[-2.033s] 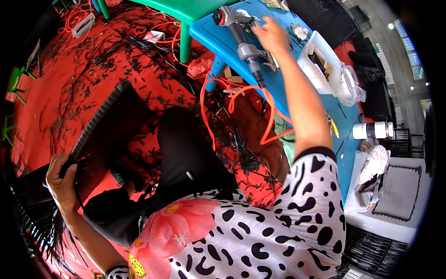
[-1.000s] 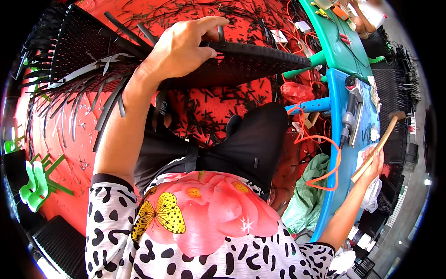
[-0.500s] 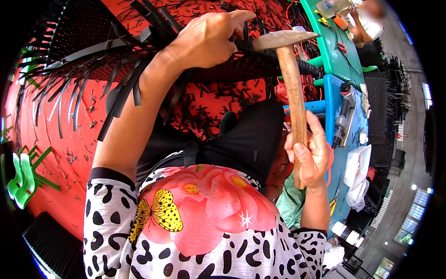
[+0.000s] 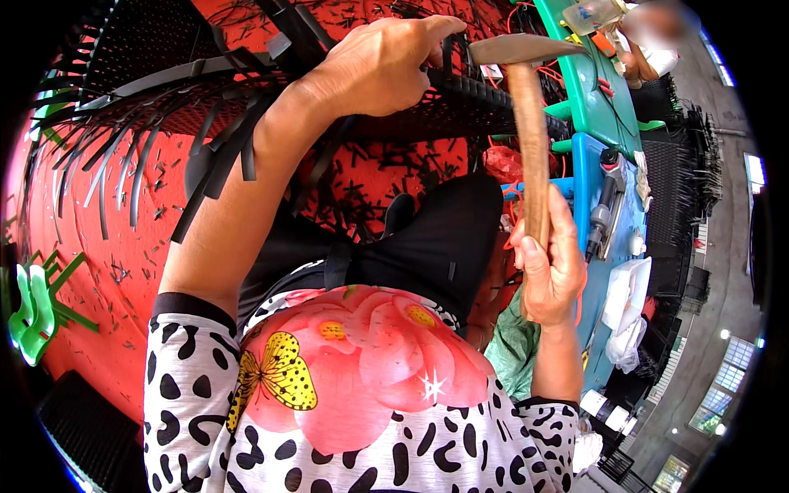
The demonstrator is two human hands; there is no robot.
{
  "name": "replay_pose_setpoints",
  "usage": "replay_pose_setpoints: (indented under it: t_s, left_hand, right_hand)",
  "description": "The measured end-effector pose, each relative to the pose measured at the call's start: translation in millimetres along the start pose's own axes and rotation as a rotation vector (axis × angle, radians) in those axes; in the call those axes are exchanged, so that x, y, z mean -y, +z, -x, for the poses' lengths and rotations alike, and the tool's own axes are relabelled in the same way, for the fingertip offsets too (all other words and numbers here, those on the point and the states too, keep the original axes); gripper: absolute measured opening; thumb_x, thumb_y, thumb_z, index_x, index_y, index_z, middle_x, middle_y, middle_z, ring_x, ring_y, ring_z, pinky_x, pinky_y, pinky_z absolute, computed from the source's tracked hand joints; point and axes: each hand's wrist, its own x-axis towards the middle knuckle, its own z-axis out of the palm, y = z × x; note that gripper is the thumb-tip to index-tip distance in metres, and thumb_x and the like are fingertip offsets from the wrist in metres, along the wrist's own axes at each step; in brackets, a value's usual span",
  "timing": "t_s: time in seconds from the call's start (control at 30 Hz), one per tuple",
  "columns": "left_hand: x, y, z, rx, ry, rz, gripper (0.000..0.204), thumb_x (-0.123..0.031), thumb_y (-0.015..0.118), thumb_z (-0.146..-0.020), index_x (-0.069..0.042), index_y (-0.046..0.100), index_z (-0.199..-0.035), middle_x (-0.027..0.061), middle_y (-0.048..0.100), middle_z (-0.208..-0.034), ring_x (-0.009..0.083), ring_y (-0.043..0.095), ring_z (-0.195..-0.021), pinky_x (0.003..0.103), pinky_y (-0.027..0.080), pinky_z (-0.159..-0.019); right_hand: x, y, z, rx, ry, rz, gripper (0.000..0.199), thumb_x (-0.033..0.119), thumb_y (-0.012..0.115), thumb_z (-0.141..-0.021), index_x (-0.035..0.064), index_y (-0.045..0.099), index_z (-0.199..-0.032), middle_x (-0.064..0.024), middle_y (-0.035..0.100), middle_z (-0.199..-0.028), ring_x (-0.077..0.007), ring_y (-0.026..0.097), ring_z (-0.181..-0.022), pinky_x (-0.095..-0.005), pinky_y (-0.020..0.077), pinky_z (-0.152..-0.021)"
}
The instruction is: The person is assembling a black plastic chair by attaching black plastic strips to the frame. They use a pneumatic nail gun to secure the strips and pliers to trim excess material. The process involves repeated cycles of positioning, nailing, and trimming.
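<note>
In front of me lies a black woven piece (image 4: pixel 386 123) with long loose flat strips (image 4: pixel 218 172) fanning out on its left. My left hand (image 4: pixel 382 70) is closed over its upper edge, index finger stretched along it; the other fingertips are mostly hidden. A hammer (image 4: pixel 532 152) with a wooden handle stands upright in my right hand (image 4: pixel 555 271), gripped near the handle's lower end. Its worn metal head (image 4: pixel 526 49) is raised just right of my left fingertip, apart from the woven piece.
Black strip scraps litter the red floor (image 4: pixel 123 263). On the right, a blue table (image 4: pixel 604 255) carries a power tool (image 4: pixel 606 201) and a white tray (image 4: pixel 627 292); a green table (image 4: pixel 596 107) adjoins it. Another person (image 4: pixel 649 57) sits beyond. Green stools (image 4: pixel 37 312) stand left.
The hammer has swung up and to the right, its head farther from my left hand. My left hand has shifted slightly right along the woven edge.
</note>
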Motion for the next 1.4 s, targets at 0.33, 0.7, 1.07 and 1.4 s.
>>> replay_pose_setpoints:
  t_s: [0.33, 0.7, 1.07, 1.4]
  left_hand:
    - [-4, -2, -2, 0.062, -0.03, 0.142, 0.071, 0.006, 0.063, -0.068, -0.008, 0.048, -0.136, 0.013, 0.066, -0.104, 0.0248, 0.064, -0.098, 0.035, 0.049, -0.087]
    - [11, -5, -11, 0.103, -0.1, 0.309, 0.073, 0.0, 0.06, -0.073, -0.002, 0.039, -0.143, 0.0068, 0.064, -0.103, 0.0137, 0.058, -0.097, 0.026, 0.042, -0.086]
    - [39, -21, -17, 0.16, -0.183, 0.402, 0.068, -0.001, 0.055, -0.08, 0.003, 0.034, -0.144, 0.0073, 0.059, -0.109, 0.0143, 0.053, -0.099, 0.027, 0.038, -0.096]
    - [39, -26, -17, 0.158, -0.223, 0.42, 0.067, -0.004, 0.057, -0.081, 0.002, 0.035, -0.144, 0.0068, 0.059, -0.107, 0.0154, 0.054, -0.103, 0.027, 0.037, -0.097]
  right_hand:
    - [-18, -16, 8, -0.204, 0.029, -0.222, 0.054, 0.007, 0.056, -0.092, -0.0006, 0.035, -0.142, -0.0093, 0.06, -0.109, -0.0067, 0.053, -0.069, -0.0203, 0.044, -0.058]
    - [-197, -169, 164, -0.975, 0.668, 0.541, 0.051, 0.01, 0.067, -0.082, 0.0094, 0.051, -0.131, -0.0085, 0.06, -0.07, -0.0201, 0.058, -0.062, -0.0355, 0.0466, -0.059]
    - [-241, -247, 301, -0.819, 1.001, 1.073, 0.074, 0.053, 0.075, -0.072, -0.0028, 0.055, -0.117, -0.0262, 0.062, -0.109, -0.0396, 0.061, -0.101, -0.0455, 0.049, -0.084]
    - [-251, -305, 421, -0.608, 1.311, 0.968, 0.059, 0.048, 0.073, -0.072, 0.0024, 0.064, -0.108, -0.0192, 0.066, -0.105, -0.0336, 0.063, -0.097, -0.044, 0.0468, -0.084]
